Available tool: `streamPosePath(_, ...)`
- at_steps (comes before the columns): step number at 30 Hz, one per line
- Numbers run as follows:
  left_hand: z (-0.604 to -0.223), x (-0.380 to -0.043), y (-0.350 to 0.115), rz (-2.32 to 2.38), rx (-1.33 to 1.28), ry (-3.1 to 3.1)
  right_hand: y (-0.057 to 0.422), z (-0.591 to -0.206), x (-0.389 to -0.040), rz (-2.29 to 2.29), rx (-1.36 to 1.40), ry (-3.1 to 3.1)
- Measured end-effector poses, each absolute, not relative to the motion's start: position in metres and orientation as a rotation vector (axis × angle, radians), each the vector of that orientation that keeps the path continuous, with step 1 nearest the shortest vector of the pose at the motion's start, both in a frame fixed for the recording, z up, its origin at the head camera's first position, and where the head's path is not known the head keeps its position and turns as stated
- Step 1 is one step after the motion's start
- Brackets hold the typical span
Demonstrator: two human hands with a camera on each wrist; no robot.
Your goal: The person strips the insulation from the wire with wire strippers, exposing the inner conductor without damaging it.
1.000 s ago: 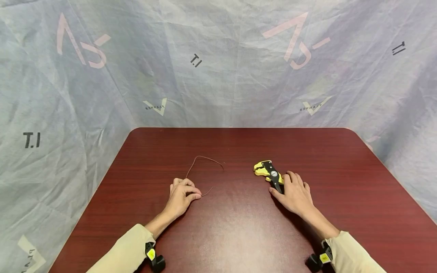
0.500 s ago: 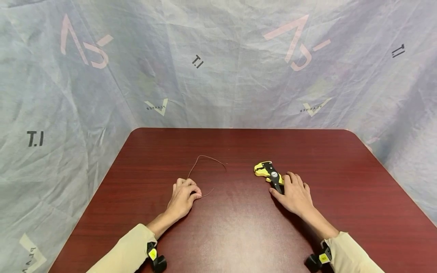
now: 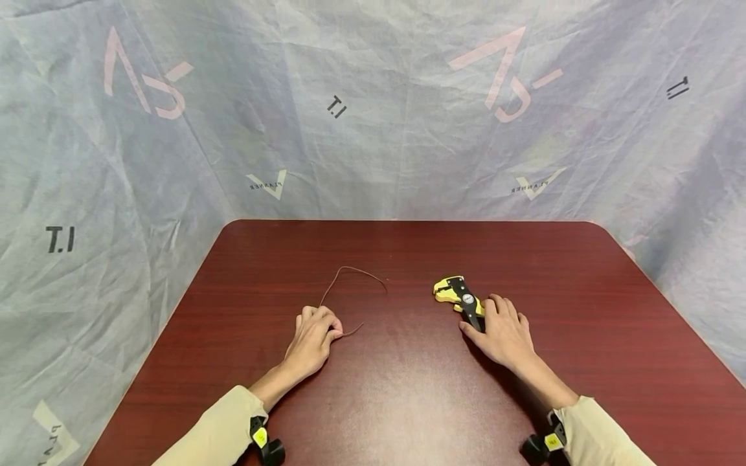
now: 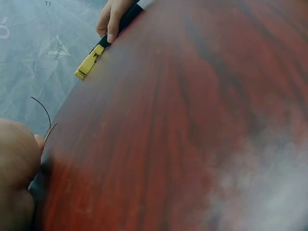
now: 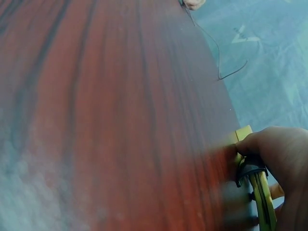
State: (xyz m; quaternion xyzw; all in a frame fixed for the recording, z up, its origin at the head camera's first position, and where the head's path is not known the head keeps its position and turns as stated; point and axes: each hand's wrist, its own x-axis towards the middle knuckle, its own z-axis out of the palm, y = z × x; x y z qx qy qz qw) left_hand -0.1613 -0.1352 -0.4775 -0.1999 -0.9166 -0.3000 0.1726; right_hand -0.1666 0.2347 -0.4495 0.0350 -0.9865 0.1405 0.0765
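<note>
Between thumb and fingers, my left hand (image 3: 311, 339) pinches a thin brown wire (image 3: 350, 267) left of the table's middle. One short end sticks out to the right past the fingertips; the longer part loops away behind the hand. To the right lies a yellow and black wire stripper (image 3: 468, 298), its head pointing to the far left. My right hand (image 3: 504, 333) holds it by the handles, partly covering them. In the right wrist view the thumb lies along the stripper (image 5: 262, 199) and a finger shows beyond the handle. The left wrist view shows the wire's end (image 4: 51, 129) beside my left hand (image 4: 17, 163).
Both hands are over a dark red wood-grain table (image 3: 408, 388) with rounded far corners. A grey printed cloth (image 3: 373, 129) hangs behind it and along the sides. Each wrist wears a black camera on a strap, such as the left camera (image 3: 271, 451).
My left hand has shifted slightly to the right with the wire, and its fingers have drawn closer round it. The right hand and the wire stripper stay where they were.
</note>
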Motion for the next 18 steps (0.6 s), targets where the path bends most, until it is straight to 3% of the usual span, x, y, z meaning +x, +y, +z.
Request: streamPosePath(18,-0.478,-0.161,-0.136,-0.9,-0.526,-2.543,0.235,-0.438,-0.172,0.466,0.097,-3.049)
